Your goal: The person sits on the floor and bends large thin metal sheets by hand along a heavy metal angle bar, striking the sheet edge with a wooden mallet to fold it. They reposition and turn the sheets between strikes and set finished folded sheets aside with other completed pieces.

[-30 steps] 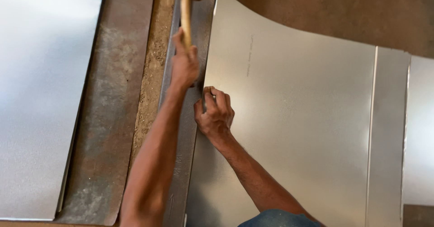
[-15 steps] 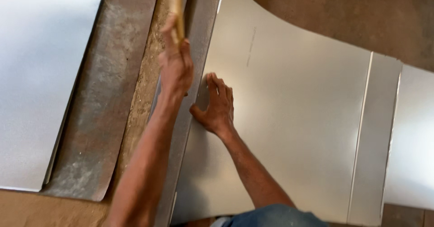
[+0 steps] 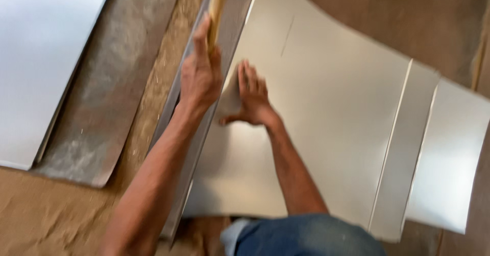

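My left hand (image 3: 200, 72) grips the wooden handle of a mallet (image 3: 215, 8) that runs up out of the top of the view; its head is out of sight. My right hand (image 3: 249, 97) lies flat, fingers spread, on a large curved sheet of grey metal (image 3: 326, 108). It presses near the sheet's left edge, where the sheet meets a long metal strip (image 3: 236, 16). The hands are close together, almost touching. The view is blurred.
A rusty metal plate (image 3: 112, 82) lies to the left, with a bright metal sheet (image 3: 35, 52) beyond it. Sandy ground (image 3: 46, 215) shows at the lower left. Folded seams (image 3: 398, 149) cross the sheet's right part. My blue-clad knee (image 3: 306, 238) is at the bottom.
The view has tilted and shifted down. My left hand has moved with the mallet handle. My right hand has flattened from a curled grip to open fingers on the sheet.
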The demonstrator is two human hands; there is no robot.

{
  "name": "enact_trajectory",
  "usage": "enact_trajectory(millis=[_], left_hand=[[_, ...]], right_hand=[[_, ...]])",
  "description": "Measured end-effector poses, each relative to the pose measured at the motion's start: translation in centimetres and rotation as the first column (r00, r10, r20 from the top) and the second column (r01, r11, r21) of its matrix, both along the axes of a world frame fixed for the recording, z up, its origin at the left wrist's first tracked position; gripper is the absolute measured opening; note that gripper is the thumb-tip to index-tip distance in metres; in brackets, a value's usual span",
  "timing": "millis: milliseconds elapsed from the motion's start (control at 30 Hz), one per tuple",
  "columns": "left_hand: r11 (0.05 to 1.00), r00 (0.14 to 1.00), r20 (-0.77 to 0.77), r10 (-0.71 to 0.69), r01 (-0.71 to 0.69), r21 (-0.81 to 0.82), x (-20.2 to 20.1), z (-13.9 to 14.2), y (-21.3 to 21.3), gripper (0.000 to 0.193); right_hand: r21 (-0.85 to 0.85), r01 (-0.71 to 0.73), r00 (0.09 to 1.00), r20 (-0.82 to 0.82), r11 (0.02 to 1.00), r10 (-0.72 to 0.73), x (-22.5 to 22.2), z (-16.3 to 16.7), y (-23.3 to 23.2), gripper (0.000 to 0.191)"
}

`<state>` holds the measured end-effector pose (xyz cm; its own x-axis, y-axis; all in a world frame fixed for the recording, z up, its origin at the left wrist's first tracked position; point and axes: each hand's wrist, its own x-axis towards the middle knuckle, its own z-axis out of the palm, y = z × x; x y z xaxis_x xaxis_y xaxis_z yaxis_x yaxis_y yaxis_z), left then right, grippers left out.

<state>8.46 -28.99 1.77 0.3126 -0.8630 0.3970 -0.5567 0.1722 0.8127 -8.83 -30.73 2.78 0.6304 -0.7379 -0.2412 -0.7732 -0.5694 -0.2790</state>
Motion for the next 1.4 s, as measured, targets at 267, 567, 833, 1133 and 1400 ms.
enact_trajectory(millis=[267, 567, 833, 1133, 1400], left_hand=[[0.970, 0.990, -0.134, 0.029, 0.005, 0.243, 0.0, 1.0, -5.7, 0.055], [0.990, 0.993, -0.106, 0.046, -0.030, 0.141, -0.5, -0.6, 5.6, 0.046], [0.996, 0.996, 0.008, 0.094, -0.094, 0.005, 0.7, 3.2, 11.6, 0.059], [0.923, 1.000, 0.024, 0.005, -0.013, 0.383, 0.4, 2.0, 18.3, 0.050], [0.982, 0.990, 0.012, 0.137, -0.138, 0.127, -0.1, 0.3, 24.1, 0.059]], right_hand=[[0.073, 0.018, 1.000, 0.015, 0.997, -0.019, 0.2, 0.7, 0.2, 0.175], [0.022, -0.041, 0.998, 0.041, 0.999, 0.040, 0.2, 0.8, 0.6, 0.175], [0.084, -0.005, 0.999, -0.037, 0.996, 0.008, 0.5, 1.1, 0.9, 0.174], [0.081, -0.050, 0.998, -0.023, 0.995, 0.052, 0.8, 1.5, 0.6, 0.170], [0.097, -0.040, 0.999, 0.026, 0.994, 0.038, 0.0, 0.3, 1.0, 0.168]])
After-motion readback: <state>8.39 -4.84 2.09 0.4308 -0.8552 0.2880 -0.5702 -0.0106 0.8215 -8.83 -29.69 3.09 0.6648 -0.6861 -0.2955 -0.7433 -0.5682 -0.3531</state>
